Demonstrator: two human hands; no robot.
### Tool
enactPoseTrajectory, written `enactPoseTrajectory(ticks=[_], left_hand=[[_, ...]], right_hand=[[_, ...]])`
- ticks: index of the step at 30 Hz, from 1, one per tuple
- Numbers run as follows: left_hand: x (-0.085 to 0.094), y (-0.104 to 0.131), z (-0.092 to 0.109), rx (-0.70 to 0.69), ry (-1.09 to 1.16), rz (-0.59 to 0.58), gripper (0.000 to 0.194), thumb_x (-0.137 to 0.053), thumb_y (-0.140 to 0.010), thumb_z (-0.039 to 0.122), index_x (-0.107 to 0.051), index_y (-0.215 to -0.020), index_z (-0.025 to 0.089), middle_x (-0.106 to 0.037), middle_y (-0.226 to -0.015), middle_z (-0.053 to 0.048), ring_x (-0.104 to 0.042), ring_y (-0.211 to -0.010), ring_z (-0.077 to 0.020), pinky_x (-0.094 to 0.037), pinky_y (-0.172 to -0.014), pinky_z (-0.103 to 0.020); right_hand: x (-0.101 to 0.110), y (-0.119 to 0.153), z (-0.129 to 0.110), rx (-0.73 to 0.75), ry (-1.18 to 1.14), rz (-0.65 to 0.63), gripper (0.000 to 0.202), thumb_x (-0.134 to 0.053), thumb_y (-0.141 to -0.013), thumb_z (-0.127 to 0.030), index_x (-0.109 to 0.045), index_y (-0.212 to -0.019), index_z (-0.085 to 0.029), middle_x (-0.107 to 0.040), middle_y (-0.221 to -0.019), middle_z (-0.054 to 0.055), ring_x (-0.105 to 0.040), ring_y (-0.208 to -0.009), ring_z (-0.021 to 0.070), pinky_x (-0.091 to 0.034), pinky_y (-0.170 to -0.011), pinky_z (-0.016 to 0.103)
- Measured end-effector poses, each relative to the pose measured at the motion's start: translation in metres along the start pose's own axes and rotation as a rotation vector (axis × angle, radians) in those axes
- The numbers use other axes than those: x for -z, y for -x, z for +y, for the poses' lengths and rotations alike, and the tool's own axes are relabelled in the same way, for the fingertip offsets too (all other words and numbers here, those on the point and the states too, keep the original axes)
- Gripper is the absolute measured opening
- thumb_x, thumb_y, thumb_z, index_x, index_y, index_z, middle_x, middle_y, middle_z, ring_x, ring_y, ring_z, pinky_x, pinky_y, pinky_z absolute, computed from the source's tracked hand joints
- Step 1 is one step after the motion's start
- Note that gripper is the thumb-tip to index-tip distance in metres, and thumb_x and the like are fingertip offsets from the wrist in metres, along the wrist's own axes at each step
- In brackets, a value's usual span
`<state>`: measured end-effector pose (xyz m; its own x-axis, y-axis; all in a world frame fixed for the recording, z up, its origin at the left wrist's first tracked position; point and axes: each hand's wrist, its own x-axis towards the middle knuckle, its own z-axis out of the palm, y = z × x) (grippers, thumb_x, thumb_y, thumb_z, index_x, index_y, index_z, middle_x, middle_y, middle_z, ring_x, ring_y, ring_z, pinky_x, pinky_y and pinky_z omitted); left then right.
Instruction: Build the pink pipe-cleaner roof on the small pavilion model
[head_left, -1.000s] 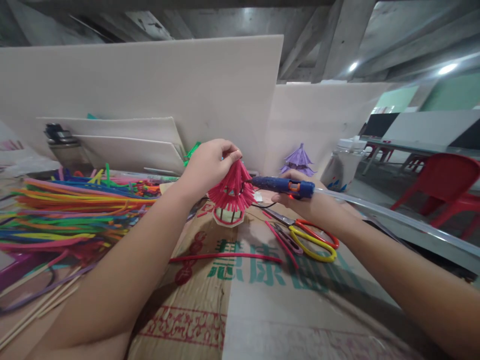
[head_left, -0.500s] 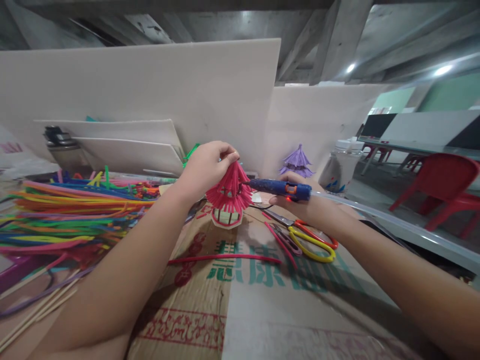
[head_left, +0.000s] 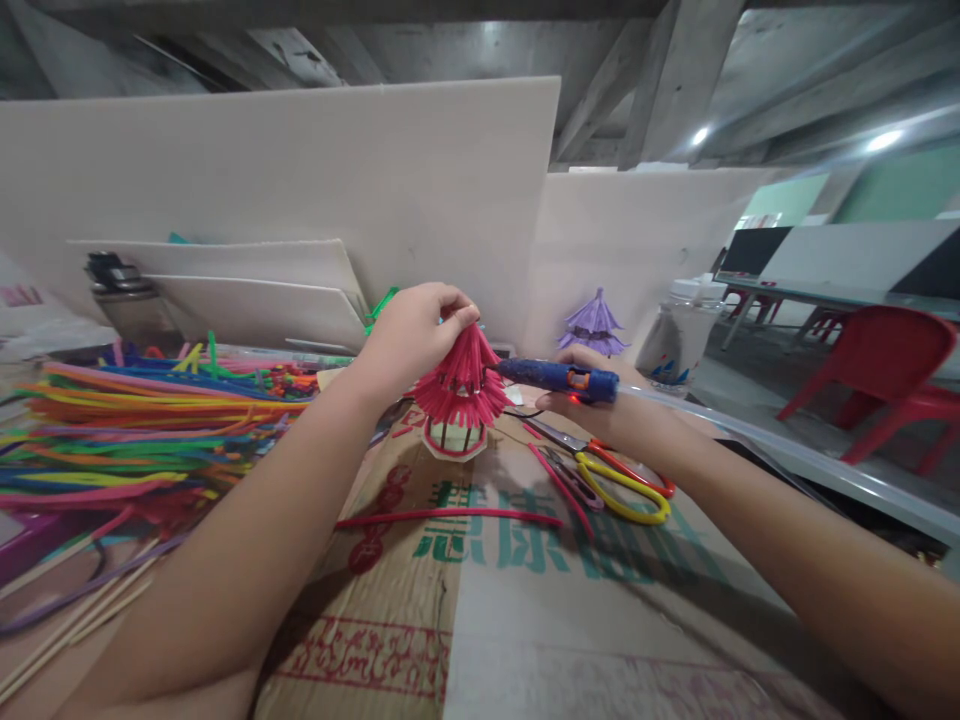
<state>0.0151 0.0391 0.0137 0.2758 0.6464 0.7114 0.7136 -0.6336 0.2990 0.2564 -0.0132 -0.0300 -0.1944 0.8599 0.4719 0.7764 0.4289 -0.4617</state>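
In front of you, beyond the work, stands a tall white board (head_left: pixel 300 170), and under your forearms lies printed cardboard (head_left: pixel 525 640). To your left spreads a heap of coloured fuzzy stems (head_left: pixel 142 400). The blue glue gun (head_left: pixel 540 376), a clear stick trailing from its rear, reaches in from the right; your right hand (head_left: pixel 611 425) has its fingers wrapped around it, though the gun hides part of that grip. Your left hand (head_left: pixel 420 325) has its fingers pinching the peak of the red tiered model (head_left: pixel 461 400). The model is upright over the far part of the cardboard, between your hands; you cannot tell from here whether its pale base bears on the surface. Scissors (head_left: pixel 626 500) lie to its right, and a loose red stem (head_left: pixel 450 514) lies nearer you. Smallest of all, the dark nozzle (head_left: pixel 499 369) meets the right side of the upper roof, contact too fine to confirm.

You seem to be at the gluing step, fixing the roof strips. The next move calls for a steady left pinch, a small dab at the seam, and the hot tip kept clear of your left fingers.
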Motion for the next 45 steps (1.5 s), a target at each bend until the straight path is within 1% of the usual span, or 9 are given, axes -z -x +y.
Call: enactPoseTrajectory(ticks=[5, 12, 19, 23, 27, 38, 42, 45], left_hand=[[-0.0004, -0.0009, -0.0005, -0.005, -0.008, 0.000, 0.028, -0.053, -0.092, 0.035, -0.074, -0.088, 0.017, -0.077, -0.091, -0.007, -0.067, -0.086, -0.0218, -0.046, -0.079, -0.031], [-0.0012, -0.0006, -0.0034, -0.018, 0.007, 0.010, 0.027, -0.053, -0.091, 0.036, -0.074, -0.087, 0.017, -0.077, -0.090, -0.006, -0.067, -0.083, -0.0213, -0.046, -0.077, -0.031], [-0.0003, -0.0006, -0.0016, -0.014, -0.017, 0.002, 0.028, -0.053, -0.092, 0.035, -0.074, -0.087, 0.017, -0.076, -0.091, -0.007, -0.067, -0.087, -0.0223, -0.046, -0.079, -0.032], [-0.0005, -0.0010, -0.0020, -0.018, -0.015, -0.006, 0.029, -0.052, -0.092, 0.036, -0.074, -0.088, 0.017, -0.076, -0.092, -0.007, -0.067, -0.087, -0.0221, -0.047, -0.079, -0.031], [-0.0006, -0.0014, -0.0023, -0.016, -0.021, -0.002, 0.029, -0.052, -0.092, 0.036, -0.074, -0.089, 0.017, -0.076, -0.091, -0.007, -0.067, -0.086, -0.0221, -0.047, -0.079, -0.031], [-0.0017, -0.0012, -0.0040, -0.023, -0.019, -0.007, 0.030, -0.051, -0.092, 0.037, -0.074, -0.089, 0.017, -0.076, -0.091, -0.007, -0.067, -0.085, -0.0221, -0.047, -0.078, -0.031], [-0.0019, -0.0015, -0.0043, -0.031, -0.018, 0.000, 0.030, -0.052, -0.092, 0.036, -0.074, -0.089, 0.017, -0.076, -0.091, -0.007, -0.067, -0.086, -0.0220, -0.046, -0.079, -0.031], [-0.0010, -0.0016, -0.0034, -0.018, -0.015, -0.004, 0.029, -0.052, -0.092, 0.035, -0.074, -0.090, 0.017, -0.077, -0.092, -0.007, -0.067, -0.086, -0.0220, -0.046, -0.079, -0.031]], right_hand=[[-0.0002, -0.0004, -0.0002, -0.008, 0.000, 0.004, 0.031, -0.071, -0.079, -0.053, -0.060, -0.091, -0.026, -0.059, -0.068, -0.004, -0.051, -0.062, 0.0147, -0.033, -0.054, 0.025], [0.0006, -0.0001, -0.0001, 0.000, 0.011, 0.001, 0.032, -0.070, -0.080, -0.053, -0.061, -0.092, -0.025, -0.057, -0.066, -0.004, -0.048, -0.059, 0.0139, -0.029, -0.053, 0.025], [-0.0001, -0.0009, -0.0016, -0.004, -0.005, 0.005, 0.029, -0.071, -0.078, -0.050, -0.061, -0.089, -0.024, -0.059, -0.068, -0.003, -0.052, -0.061, 0.0150, -0.033, -0.054, 0.026], [0.0000, -0.0018, -0.0027, -0.005, -0.001, 0.011, 0.029, -0.071, -0.077, -0.050, -0.061, -0.085, -0.024, -0.057, -0.064, -0.003, -0.048, -0.057, 0.0141, -0.030, -0.051, 0.026], [0.0008, -0.0017, -0.0044, -0.017, 0.021, 0.007, 0.028, -0.070, -0.077, -0.050, -0.060, -0.085, -0.025, -0.055, -0.063, -0.004, -0.046, -0.056, 0.0136, -0.029, -0.051, 0.026], [0.0010, -0.0013, -0.0059, -0.023, 0.017, 0.010, 0.028, -0.071, -0.077, -0.050, -0.061, -0.084, -0.025, -0.060, -0.063, -0.001, -0.050, -0.056, 0.0151, -0.029, -0.051, 0.026], [0.0004, -0.0013, -0.0071, -0.035, 0.044, 0.022, 0.029, -0.071, -0.077, -0.051, -0.063, -0.085, -0.025, -0.058, -0.061, -0.002, -0.048, -0.052, 0.0141, -0.027, -0.050, 0.025], [-0.0002, -0.0010, -0.0048, -0.048, 0.050, 0.032, 0.029, -0.069, -0.078, -0.052, -0.063, -0.086, -0.025, -0.058, -0.063, -0.002, -0.049, -0.054, 0.0143, -0.028, -0.051, 0.026]])
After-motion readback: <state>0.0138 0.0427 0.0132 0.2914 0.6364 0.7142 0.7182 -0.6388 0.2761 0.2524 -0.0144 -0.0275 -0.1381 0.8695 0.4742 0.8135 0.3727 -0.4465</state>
